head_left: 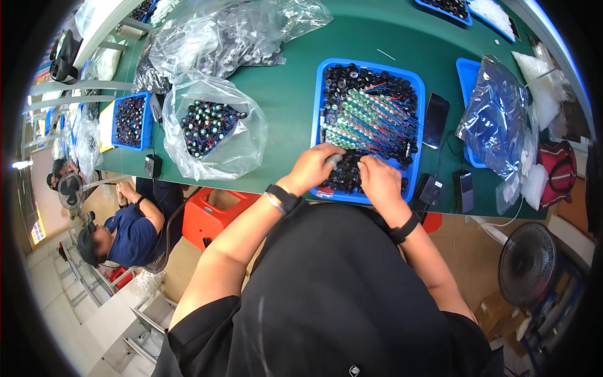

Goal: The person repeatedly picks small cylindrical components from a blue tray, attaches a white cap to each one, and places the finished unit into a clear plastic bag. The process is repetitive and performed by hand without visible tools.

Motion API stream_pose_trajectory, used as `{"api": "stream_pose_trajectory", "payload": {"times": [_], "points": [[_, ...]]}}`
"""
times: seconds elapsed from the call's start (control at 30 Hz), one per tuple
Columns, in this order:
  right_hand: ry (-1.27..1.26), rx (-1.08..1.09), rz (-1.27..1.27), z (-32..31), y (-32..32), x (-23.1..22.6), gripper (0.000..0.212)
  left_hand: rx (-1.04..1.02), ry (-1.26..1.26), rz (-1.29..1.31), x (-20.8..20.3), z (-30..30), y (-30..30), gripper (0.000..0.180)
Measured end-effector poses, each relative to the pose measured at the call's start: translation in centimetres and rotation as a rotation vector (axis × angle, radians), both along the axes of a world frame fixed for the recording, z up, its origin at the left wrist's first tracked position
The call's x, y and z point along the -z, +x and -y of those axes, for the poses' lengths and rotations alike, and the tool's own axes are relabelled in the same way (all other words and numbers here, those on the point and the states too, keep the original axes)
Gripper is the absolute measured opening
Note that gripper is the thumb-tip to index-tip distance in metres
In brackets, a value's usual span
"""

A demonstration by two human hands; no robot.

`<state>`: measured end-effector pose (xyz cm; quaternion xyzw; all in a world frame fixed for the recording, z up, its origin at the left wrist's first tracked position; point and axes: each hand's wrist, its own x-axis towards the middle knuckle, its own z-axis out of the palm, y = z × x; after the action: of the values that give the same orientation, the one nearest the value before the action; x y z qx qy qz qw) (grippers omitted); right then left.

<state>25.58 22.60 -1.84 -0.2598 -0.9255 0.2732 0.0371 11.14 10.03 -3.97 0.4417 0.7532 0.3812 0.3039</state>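
A blue tray [317, 94] stands on the green table in front of me, filled with small round black parts [358, 76]. Across its middle lies a bundle of small green-and-white round pieces [361, 113] with red and blue wires. Over the tray's near end, my left hand [312, 168] is closed, a grey cover on one digit. Close beside it my right hand [382, 182] is closed too, fingertips pinched among the black parts [344, 173]. Whatever sits between the fingers of either hand is too small or hidden to make out.
Left of the tray, an open clear bag [251, 135] holds wired parts. Farther back lie large plastic bags [207, 44]. To the right are a phone [436, 119], a black adapter [431, 190] and a bag-covered blue tray [468, 69]. Another person [141, 229] sits at left.
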Motion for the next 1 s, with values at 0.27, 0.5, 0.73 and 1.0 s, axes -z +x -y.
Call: {"api": "stream_pose_trajectory", "payload": {"times": [0.27, 0.5, 0.73, 1.0], "points": [[0.194, -0.275, -0.104, -1.1, -7.3, 3.2, 0.012, 0.221, -0.114, -0.44, 3.5, 2.1, 1.8, 0.036], [0.263, -0.331, -0.082, -1.0, -7.2, 4.8, 0.013, 0.181, -0.122, -0.35, 3.3, 1.6, 2.1, 0.023], [0.045, -0.057, -0.39, -2.6, -5.3, 1.6, 0.008, -0.129, 0.037, 0.039, 2.2, 1.7, 0.6, 0.014], [-0.364, 0.267, -0.295, -4.7, -2.7, 2.2, 0.012, -0.321, -0.087, 0.688, 1.4, 0.1, -0.2, 0.016]]}}
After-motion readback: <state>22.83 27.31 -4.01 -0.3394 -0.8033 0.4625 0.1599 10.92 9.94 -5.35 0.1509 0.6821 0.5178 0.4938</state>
